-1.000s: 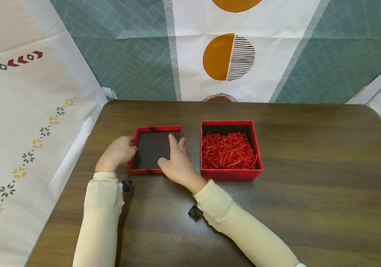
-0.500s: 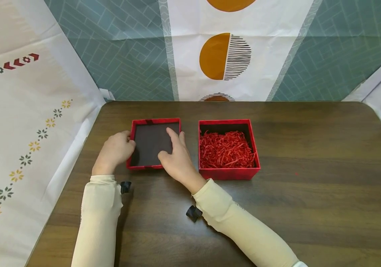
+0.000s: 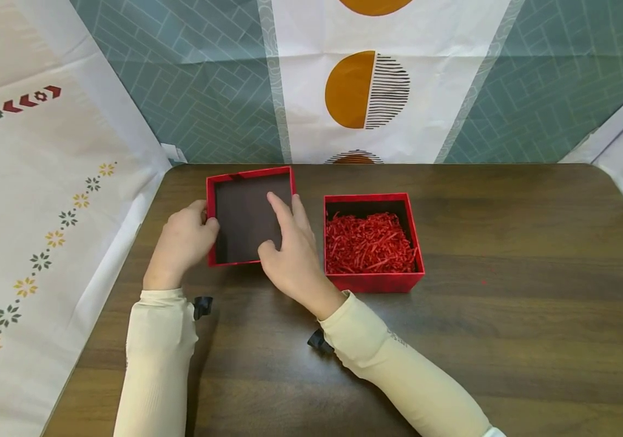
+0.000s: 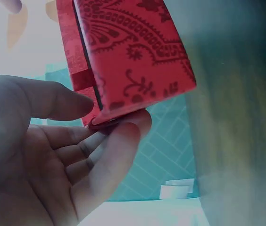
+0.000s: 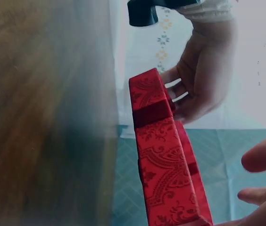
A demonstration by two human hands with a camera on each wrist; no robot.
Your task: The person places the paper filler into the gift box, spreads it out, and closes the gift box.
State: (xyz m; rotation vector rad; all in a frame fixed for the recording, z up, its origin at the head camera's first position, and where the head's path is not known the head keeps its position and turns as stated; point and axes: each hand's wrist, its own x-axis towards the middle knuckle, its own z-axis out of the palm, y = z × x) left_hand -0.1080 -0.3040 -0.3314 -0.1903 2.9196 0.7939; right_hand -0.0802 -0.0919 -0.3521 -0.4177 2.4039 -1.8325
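A shallow red box lid (image 3: 210, 241) with a dark inside is held open side up, raised above the table and tilted. Dark patterns and a ribbon band show on its outer walls. My left hand (image 3: 184, 241) grips the lid's left wall, its thumb on one side and fingers on the other, as the left wrist view shows. At the right wall, my right hand (image 3: 296, 255) holds the lid; its thumb and index finger reach over the inside. In the right wrist view these two fingers stand apart from the wall, and the remaining contact is mostly cut off.
To the right of the lid stands a matching red box (image 3: 373, 283), filled with red shredded paper (image 3: 368, 243). Both are over a brown wooden table (image 3: 497, 328). A patterned cloth (image 3: 300, 97) hangs behind the table, and a white cloth (image 3: 87, 212) borders its left side.
Both hands have lifted the lid off the table, moving it up and slightly left, and it now tilts. The box of shredded paper has stayed in place.
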